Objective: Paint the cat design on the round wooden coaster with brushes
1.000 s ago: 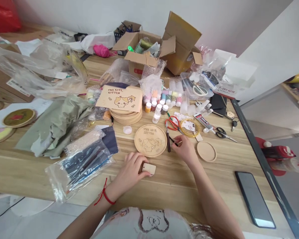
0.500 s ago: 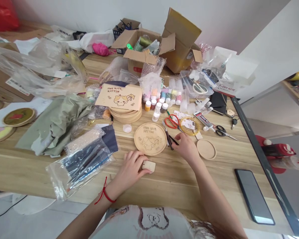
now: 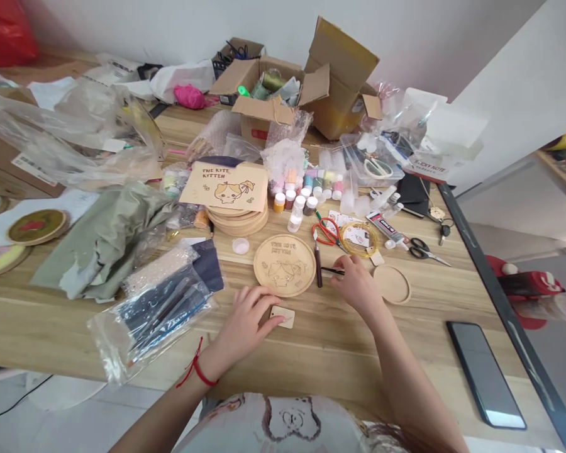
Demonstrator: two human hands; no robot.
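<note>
My left hand lies on the table with its fingers spread, the thumb reaching the edge of a small wooden tag with a hole in one corner. In my right hand a thin black pen is pinched, pointing left. Just left of that pen lies a dark-handled craft knife. Above my left fingertips sits a round wooden plate with a cat drawing and lettering on it. To the right of my right hand is a smaller round wooden dish.
Behind the plate stand several paint bottles and stacked wooden discs under a kitten card. Red-handled scissors, gold wire and black scissors lie to the right, and a phone near the edge. Plastic-bagged supplies are left.
My left fingers have loosened from the wooden tag, which now lies flatter in view. My right hand has moved slightly right, drawing the black pen away from the craft knife.
</note>
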